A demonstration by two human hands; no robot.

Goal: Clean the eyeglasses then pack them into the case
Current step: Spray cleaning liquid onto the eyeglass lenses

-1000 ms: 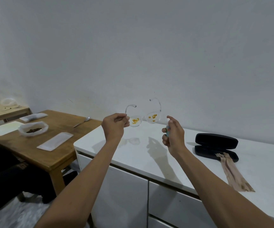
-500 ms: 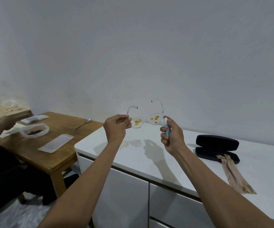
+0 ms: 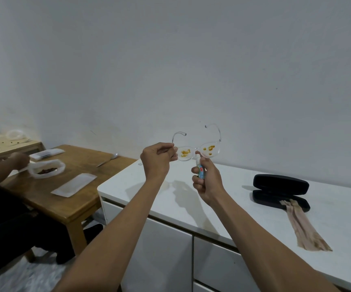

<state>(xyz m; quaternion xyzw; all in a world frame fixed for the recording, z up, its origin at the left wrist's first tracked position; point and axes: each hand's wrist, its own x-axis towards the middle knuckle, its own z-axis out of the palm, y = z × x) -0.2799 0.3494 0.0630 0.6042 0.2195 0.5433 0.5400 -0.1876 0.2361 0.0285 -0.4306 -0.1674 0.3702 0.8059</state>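
Clearly light and fragile, the smeared eyeglasses (image 3: pixel 196 151) hang from the left hand (image 3: pixel 156 161), pinched by one frame corner; the right hand (image 3: pixel 207 180) grips a spray bottle (image 3: pixel 200 168).

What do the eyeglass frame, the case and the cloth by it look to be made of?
Eyeglasses: clear, glossy plastic by the look; the wall shows through the temples, and yellow smears sit on both lenses.
Case: black, matte, rigid clamshell standing open; the surface could be leatherette or plastic.
Cloth: tan, soft fabric, lying limp in folds.
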